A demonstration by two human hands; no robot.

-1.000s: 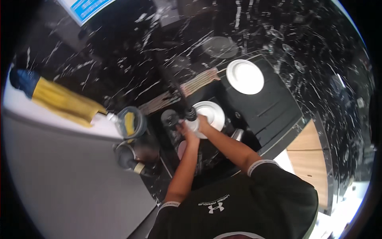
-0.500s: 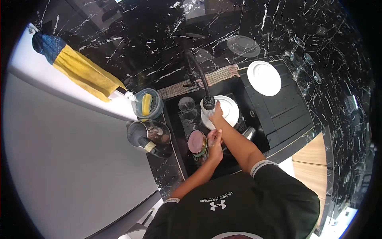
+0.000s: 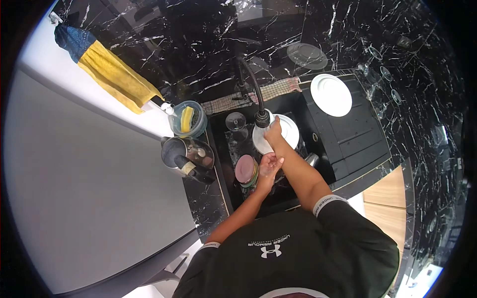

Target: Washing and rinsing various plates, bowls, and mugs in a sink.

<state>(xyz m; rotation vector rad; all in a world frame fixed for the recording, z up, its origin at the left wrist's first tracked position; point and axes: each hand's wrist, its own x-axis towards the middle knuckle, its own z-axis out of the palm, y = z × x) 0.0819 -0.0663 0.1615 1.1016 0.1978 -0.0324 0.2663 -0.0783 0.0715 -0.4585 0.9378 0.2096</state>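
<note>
In the black sink, my right hand point(image 3: 273, 133) reaches under the black faucet spray head point(image 3: 262, 118). Its thumb lies over a white plate point(image 3: 289, 130) and the fingers close on it, partly hidden by the spray head. My left hand point(image 3: 269, 165) is turned palm up just below, close to the right forearm, with fingers loosely apart and nothing in it. Beside it on the left stands a stack of small plates point(image 3: 245, 169), pink on top. Farther back, a clear glass point(image 3: 235, 121) rests in the sink.
Another white plate point(image 3: 331, 95) lies on the black drainboard point(image 3: 350, 139). Stemmed glasses point(image 3: 368, 69) stand behind it. Left of the sink are a tub with a yellow sponge point(image 3: 187, 119) and a container holding a dark bottle point(image 3: 198, 171). A checked cloth point(image 3: 276, 90) lies behind the faucet.
My left hand has opened slightly, its palm showing more. My right hand stays at the plate beneath the spray head. The whole view has shifted a little.
</note>
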